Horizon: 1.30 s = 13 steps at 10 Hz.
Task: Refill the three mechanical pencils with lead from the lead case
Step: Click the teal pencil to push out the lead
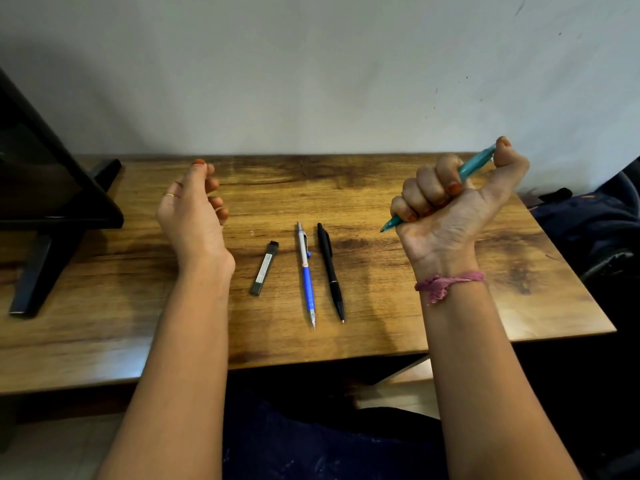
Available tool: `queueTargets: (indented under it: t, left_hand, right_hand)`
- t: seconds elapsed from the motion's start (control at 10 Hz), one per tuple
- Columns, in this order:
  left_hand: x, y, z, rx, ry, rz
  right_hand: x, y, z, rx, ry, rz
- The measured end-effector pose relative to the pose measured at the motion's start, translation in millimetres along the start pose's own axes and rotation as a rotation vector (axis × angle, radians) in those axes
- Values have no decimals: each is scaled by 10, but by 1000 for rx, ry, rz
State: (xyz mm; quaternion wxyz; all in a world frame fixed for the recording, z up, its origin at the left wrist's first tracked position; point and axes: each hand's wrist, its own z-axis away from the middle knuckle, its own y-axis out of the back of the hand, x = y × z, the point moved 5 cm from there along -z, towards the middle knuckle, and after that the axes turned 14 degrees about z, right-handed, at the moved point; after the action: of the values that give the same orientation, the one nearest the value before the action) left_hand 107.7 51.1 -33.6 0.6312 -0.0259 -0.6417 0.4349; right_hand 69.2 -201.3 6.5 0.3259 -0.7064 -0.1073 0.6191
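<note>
Two pencils lie on the desk, one is in hand. Right hand raised above the desk's right side, fist clenched round the teal pencil, thumb on its cap end, tip poking out below the little finger toward desk centre. Left hand raised over the left-centre of the desk, fingers loosely curled, holding nothing, touching nothing. Lead case, dark and slim, lies flat mid-desk, just left of the blue-and-silver pencil. Black pencil lies just right of that one, near but apart. Both pencil tips point toward the desk's near edge. Pink thread band on the right wrist, ring on a left finger. Black monitor stand at the desk's left edge.
</note>
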Motion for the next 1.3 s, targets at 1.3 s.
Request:
queueTargets:
  t: [1.3]
  left_hand:
    - [-2,-10,-9,0,1,27]
  right_hand:
    - [-15,-22,7,-20,10,7]
